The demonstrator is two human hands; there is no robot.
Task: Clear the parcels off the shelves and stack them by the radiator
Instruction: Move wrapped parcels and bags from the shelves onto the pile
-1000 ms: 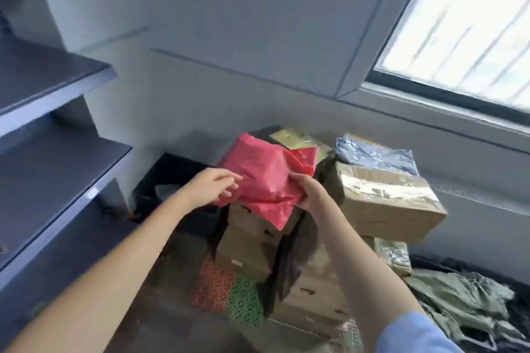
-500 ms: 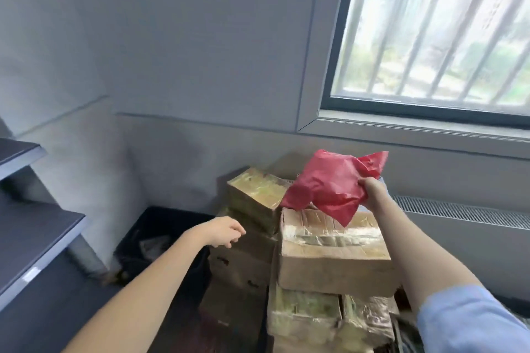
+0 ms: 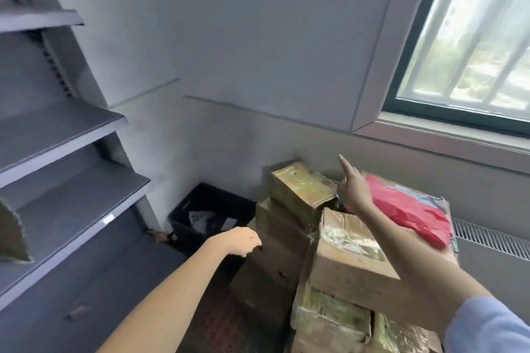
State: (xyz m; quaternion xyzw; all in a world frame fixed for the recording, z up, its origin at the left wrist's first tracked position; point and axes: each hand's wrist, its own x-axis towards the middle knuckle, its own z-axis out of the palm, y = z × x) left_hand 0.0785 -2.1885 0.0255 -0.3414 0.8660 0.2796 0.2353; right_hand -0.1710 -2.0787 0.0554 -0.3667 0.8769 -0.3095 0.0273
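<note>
The red bag (image 3: pixel 413 210) lies atop the stacked boxes (image 3: pixel 347 261) at four o'clock, right hand (image 3: pixel 354 189) beside it, grip wide, left hand (image 3: pixel 241 241) loosely curled, empty.

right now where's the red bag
In the head view the red bag lies on the right, on top of the stack of parcels in front of the radiator, just beyond the open right hand.

No legible text on the parcels (image 3: pixel 352 255) or shelves (image 3: pixel 71 135).
</note>
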